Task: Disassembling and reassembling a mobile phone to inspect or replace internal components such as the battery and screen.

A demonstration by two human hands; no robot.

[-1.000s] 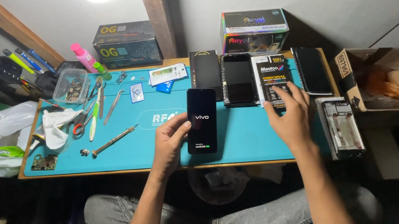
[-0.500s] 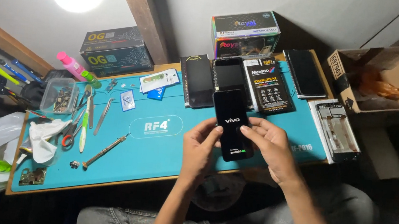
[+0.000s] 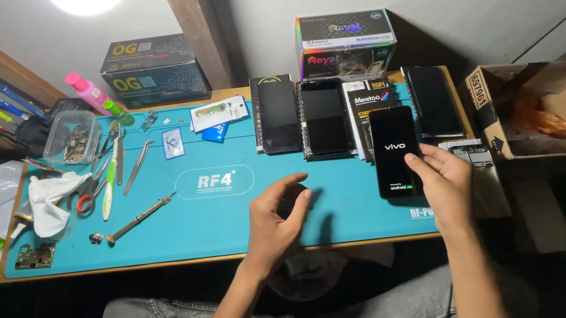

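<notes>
Phone, black, screen lit w/ logo: 1 s ago flat mid-mat under left hand; 0.5 s ago lifted in both hands over mat centre; now at mat's right end, beside the row of dark screens.

Right hand: was reaching to far packets, then joined on phone, now alone holds phone's lower right edge.

Left hand: off phone, fingers curled, hovering over teal mat, holding nothing.
</notes>
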